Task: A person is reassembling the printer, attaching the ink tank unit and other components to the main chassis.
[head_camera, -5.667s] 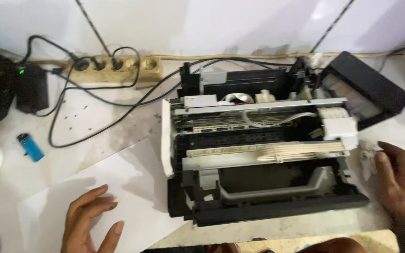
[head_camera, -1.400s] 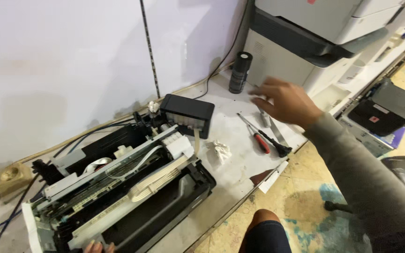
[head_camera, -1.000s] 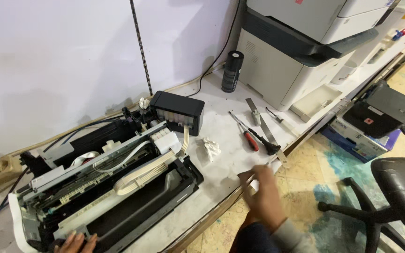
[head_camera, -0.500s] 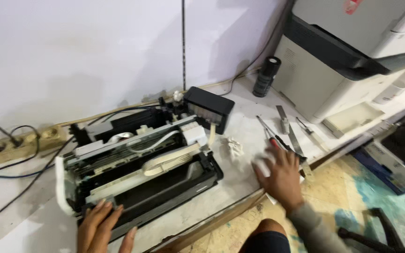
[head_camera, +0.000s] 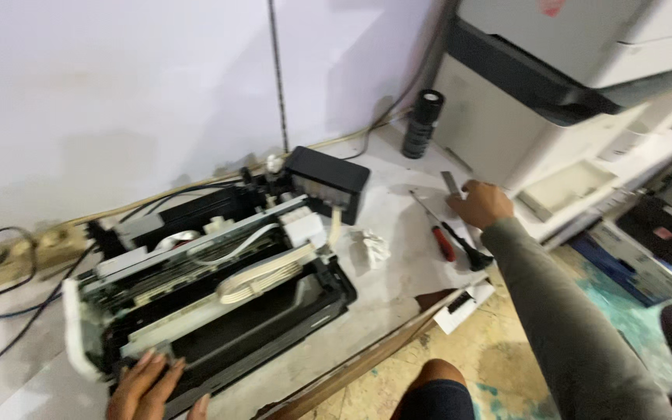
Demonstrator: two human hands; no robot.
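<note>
A person's right hand (head_camera: 482, 204) reaches across a white desk (head_camera: 398, 264) to a cluster of hand tools, its fingers curled over them; what they clamp on cannot be told. A red-handled screwdriver (head_camera: 442, 242) and a black-handled tool (head_camera: 470, 253) lie just beside it. The left hand (head_camera: 148, 386), fingers spread apart and flat, rests against the front edge of an opened printer (head_camera: 211, 288). A black bottle (head_camera: 422, 123) stands near a large grey copier (head_camera: 554, 85)
</note>
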